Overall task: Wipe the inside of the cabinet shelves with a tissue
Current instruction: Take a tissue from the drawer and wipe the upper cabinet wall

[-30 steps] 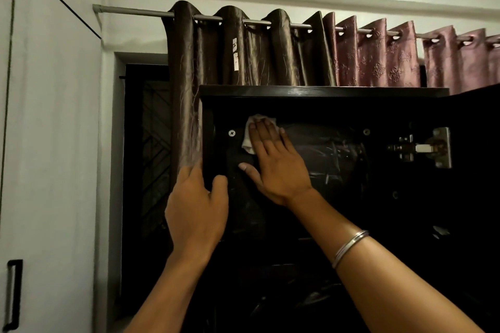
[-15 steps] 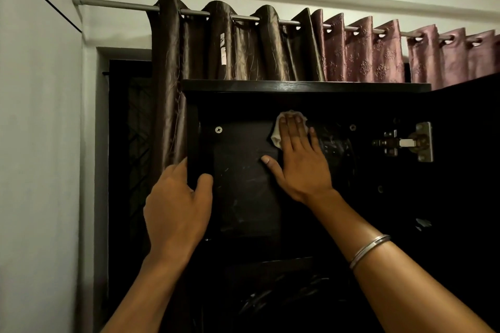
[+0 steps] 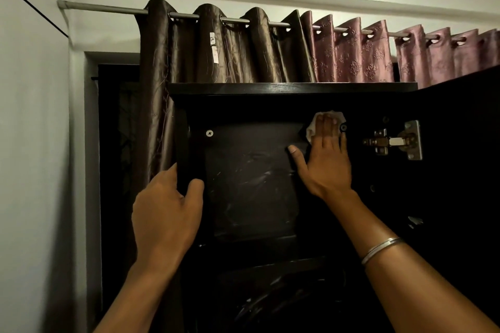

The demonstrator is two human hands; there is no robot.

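Observation:
A dark wooden cabinet (image 3: 270, 88) stands open before me, its smudged back panel (image 3: 251, 184) facing me. My right hand (image 3: 327, 159) presses a white tissue (image 3: 311, 130) flat against the upper right of that panel with straight fingers, just below the cabinet top. Most of the tissue is hidden under the fingers. My left hand (image 3: 167, 213) grips the cabinet's left front edge (image 3: 181, 149), thumb on the inner side and fingers wrapped round the outside.
A metal hinge (image 3: 397, 140) is fixed to the open door (image 3: 460, 170) at the right. Brown and mauve curtains (image 3: 243, 48) hang on a rod behind the cabinet. A white wall (image 3: 32, 143) stands close at the left. Dark items lie lower in the cabinet.
My right hand has slid the tissue rightward along the top of the back panel, from near the left screw to near the right one. My left hand keeps its grip on the edge.

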